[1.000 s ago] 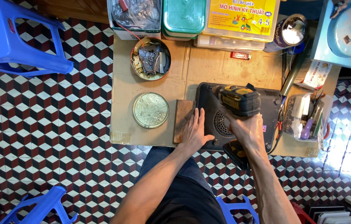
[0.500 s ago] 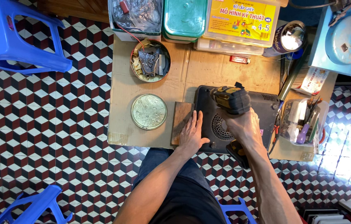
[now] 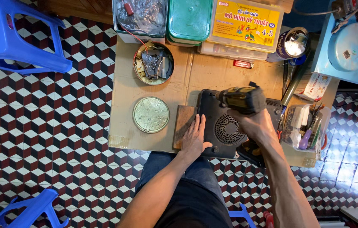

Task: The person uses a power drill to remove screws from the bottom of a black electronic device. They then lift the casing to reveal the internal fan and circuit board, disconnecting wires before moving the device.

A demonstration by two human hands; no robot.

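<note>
A black flat appliance (image 3: 229, 145) with a round fan grille lies on a sheet of cardboard (image 3: 124, 88) on the tiled floor. My left hand (image 3: 194, 139) presses flat on the appliance's left edge, partly over a small wooden board (image 3: 182, 122). My right hand (image 3: 257, 124) grips a dark cordless drill (image 3: 240, 99), held over the appliance's upper part and pointing left. The drill's tip is hard to make out.
A round tin lid (image 3: 151, 114) and an open tin of small parts (image 3: 153, 63) lie left of the appliance. Plastic boxes (image 3: 189, 19) line the far edge. A clear tool tub (image 3: 306, 126) stands at the right. Blue stools (image 3: 14, 38) stand around.
The view has shifted slightly. The drill has moved a little left and lower over the appliance. My left hand stays pressed on the appliance's left edge.
</note>
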